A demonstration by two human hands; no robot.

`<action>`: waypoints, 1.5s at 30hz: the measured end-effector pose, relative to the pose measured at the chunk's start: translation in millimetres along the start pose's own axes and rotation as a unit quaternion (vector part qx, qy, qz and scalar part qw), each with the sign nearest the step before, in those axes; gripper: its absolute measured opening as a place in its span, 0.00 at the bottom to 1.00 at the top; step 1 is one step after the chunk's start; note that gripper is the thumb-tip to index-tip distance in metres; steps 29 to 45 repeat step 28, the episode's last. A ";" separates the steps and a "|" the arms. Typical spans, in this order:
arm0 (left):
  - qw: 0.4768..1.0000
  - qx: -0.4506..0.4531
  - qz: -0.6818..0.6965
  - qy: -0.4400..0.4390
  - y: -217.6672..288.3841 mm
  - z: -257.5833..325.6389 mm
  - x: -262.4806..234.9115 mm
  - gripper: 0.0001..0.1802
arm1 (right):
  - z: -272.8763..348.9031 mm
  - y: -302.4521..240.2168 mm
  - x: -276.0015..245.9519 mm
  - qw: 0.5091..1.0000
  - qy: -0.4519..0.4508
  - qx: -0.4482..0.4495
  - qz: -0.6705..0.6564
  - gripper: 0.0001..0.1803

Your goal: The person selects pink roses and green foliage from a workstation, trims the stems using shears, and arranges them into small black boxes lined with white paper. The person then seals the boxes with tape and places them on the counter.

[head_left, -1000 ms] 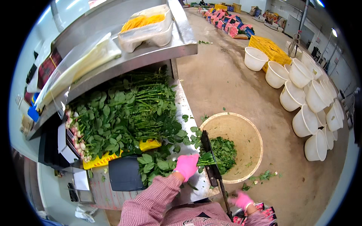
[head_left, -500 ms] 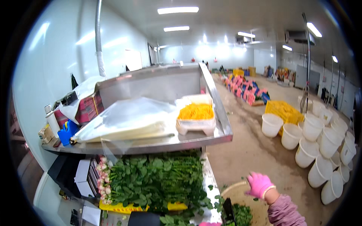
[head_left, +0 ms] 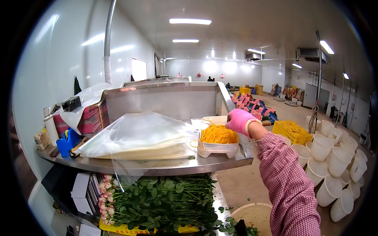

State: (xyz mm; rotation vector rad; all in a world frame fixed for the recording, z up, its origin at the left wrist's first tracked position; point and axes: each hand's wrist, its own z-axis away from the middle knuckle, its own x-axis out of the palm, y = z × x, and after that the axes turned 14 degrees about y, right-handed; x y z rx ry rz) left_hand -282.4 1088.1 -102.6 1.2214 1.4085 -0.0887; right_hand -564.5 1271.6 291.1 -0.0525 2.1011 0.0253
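Note:
My right hand (head_left: 239,122), in a pink glove, reaches to the white plastic tray (head_left: 219,150) on the upper steel shelf. Its fingers are bent together at the right edge of a heap of orange-yellow rubber bands (head_left: 216,135); what the fingertips grip, if anything, is hidden. A checked pink sleeve covers that forearm. My left hand is out of sight. Left of the tray lies a stack of clear plastic wrapping sheets (head_left: 141,135). Under the shelf, roses (head_left: 105,196) with pale pink heads to the left lie with long leafy green stems (head_left: 169,200).
A steel shelf edge (head_left: 189,168) runs above the roses. A blue tape dispenser (head_left: 67,142) and red-edged stacked sheets (head_left: 93,118) stand at left. White buckets (head_left: 332,192) and a yellow crate (head_left: 292,132) stand on the floor at right. A round tub (head_left: 252,212) holds leaves below my forearm.
My right hand has moved up and left from above the floor tub to the rubber bands. The pink glove at the lower edge is gone from view.

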 end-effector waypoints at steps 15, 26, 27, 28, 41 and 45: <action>0.999 0.012 0.003 -0.029 9.0 -4.8 -8.4 0.11 | 7.6 18.2 -10.6 0.988 0.066 0.075 -0.115 0.21; 0.995 0.029 -0.083 0.055 -13.5 -4.5 -71.0 0.27 | 262.6 48.0 42.0 0.920 0.000 -0.114 -0.376 0.08; 0.994 0.040 -0.066 0.083 -11.3 -14.8 -76.6 0.27 | 328.9 46.5 38.6 0.942 -0.095 -0.084 -0.312 0.05; 0.993 0.038 -0.051 0.096 -7.0 -29.4 -95.5 0.27 | 334.6 52.4 33.9 0.943 -0.091 -0.078 -0.310 0.05; 0.993 0.038 -0.051 0.096 -7.0 -29.4 -95.5 0.27 | 334.6 52.4 33.9 0.943 -0.091 -0.078 -0.310 0.05; 0.993 0.038 -0.051 0.096 -7.0 -29.4 -95.5 0.27 | 334.6 52.4 33.9 0.943 -0.091 -0.078 -0.310 0.05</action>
